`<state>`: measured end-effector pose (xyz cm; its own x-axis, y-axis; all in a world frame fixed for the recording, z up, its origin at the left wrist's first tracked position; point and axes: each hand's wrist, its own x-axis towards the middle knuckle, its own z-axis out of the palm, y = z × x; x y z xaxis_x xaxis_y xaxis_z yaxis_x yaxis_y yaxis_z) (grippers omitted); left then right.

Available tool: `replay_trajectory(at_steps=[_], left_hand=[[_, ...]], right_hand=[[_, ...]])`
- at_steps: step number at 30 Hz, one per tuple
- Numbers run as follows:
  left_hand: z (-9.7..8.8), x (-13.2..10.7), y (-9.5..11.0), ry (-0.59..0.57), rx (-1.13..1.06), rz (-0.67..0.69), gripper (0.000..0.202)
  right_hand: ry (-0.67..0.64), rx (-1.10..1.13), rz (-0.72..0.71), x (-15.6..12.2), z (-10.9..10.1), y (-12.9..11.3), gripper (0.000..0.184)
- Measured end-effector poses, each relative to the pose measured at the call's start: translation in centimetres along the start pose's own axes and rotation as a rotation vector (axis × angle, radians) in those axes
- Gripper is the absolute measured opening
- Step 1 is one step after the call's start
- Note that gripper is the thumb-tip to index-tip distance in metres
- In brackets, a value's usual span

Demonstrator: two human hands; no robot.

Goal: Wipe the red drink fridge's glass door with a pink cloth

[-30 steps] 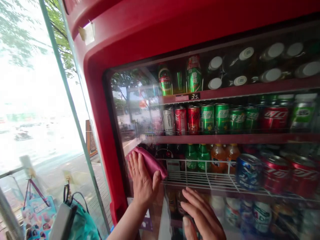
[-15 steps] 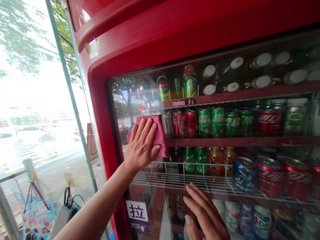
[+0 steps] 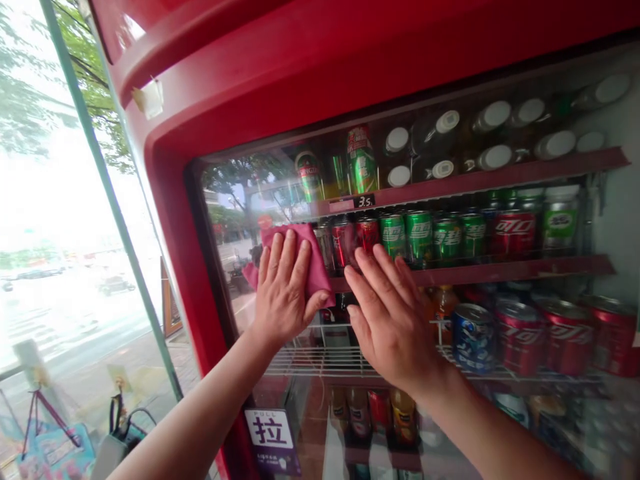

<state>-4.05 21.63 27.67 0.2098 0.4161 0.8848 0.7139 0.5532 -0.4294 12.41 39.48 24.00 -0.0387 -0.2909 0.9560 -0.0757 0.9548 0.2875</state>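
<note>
With its fingers stretched out, my left hand (image 3: 283, 287) presses and holds a folded pink cloth (image 3: 319, 270) flat against the left part of the glass door (image 3: 227, 267). The cloth's edges stick out around the fingers. My right hand (image 3: 393, 323) is raised to the right of the cloth, holding nothing, its fingers extended and slightly apart. It is close to the glass; I cannot tell whether it touches. Behind the glass are green cans (image 3: 419, 230), red cans (image 3: 367, 233) and white-capped bottles (image 3: 495, 115).
A red cooler frame (image 3: 165, 173) surrounds the door. A purple and white pull sticker (image 3: 271, 433) sits at the lower left of the glass. Wire shelving (image 3: 320, 360) holds larger cans (image 3: 523, 337) inside. At the lower left a blue patterned bag (image 3: 57, 450) hangs near a green post (image 3: 107, 193).
My right hand has risen from the bottom edge to beside the cloth, palm toward the glass. My left hand stays pressed on the cloth. The view has shifted somewhat to the right.
</note>
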Motion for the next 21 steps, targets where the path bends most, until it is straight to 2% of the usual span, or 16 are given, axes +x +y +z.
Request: replay_trajectory(at_steps=[2, 4, 7, 9, 10, 12, 14, 17, 19, 21], left_hand=[[-0.4, -0.9, -1.3, 0.003, 0.011, 0.026, 0.098], [-1.0, -2.1, -3.7, 0.035, 0.019, -0.031, 0.097], [-1.5, -2.9, -7.2, 0.088, 0.025, -0.223, 0.095], [-1.3, -2.3, -7.5, 0.112, 0.022, -0.344, 0.095], [-1.0, -1.6, -6.9, 0.124, 0.02, -0.387, 0.096], [-0.3, -0.1, -4.2, 0.147, 0.018, -0.414, 0.1], [0.5, 1.5, -0.5, 0.139, 0.013, -0.321, 0.107], [1.3, 2.9, 3.6, 0.052, -0.021, -0.064, 0.111], [1.2, 2.8, 4.1, 0.035, -0.023, 0.028, 0.11], [0.8, 2.2, 2.9, 0.039, -0.004, 0.016, 0.106]], right_hand=[[-0.046, -0.029, -0.045, 0.5, 0.6, 0.7, 0.054], [-0.102, -0.046, -0.077, 0.3, 0.6, 1.2, 0.057], [-0.17, -0.056, -0.114, -0.3, 0.1, 2.1, 0.062], [-0.186, -0.066, -0.126, -0.5, -0.4, 2.7, 0.063], [-0.188, -0.074, -0.128, -0.5, -0.6, 3.0, 0.064], [-0.179, -0.094, -0.129, -0.5, -0.9, 3.7, 0.066], [-0.15, -0.111, -0.135, -0.5, -1.1, 4.4, 0.068], [-0.106, -0.119, -0.168, -0.7, -1.7, 5.7, 0.069], [-0.108, -0.126, -0.182, -1.0, -2.4, 6.8, 0.07], [-0.114, -0.141, -0.181, -1.3, -3.5, 8.1, 0.07]])
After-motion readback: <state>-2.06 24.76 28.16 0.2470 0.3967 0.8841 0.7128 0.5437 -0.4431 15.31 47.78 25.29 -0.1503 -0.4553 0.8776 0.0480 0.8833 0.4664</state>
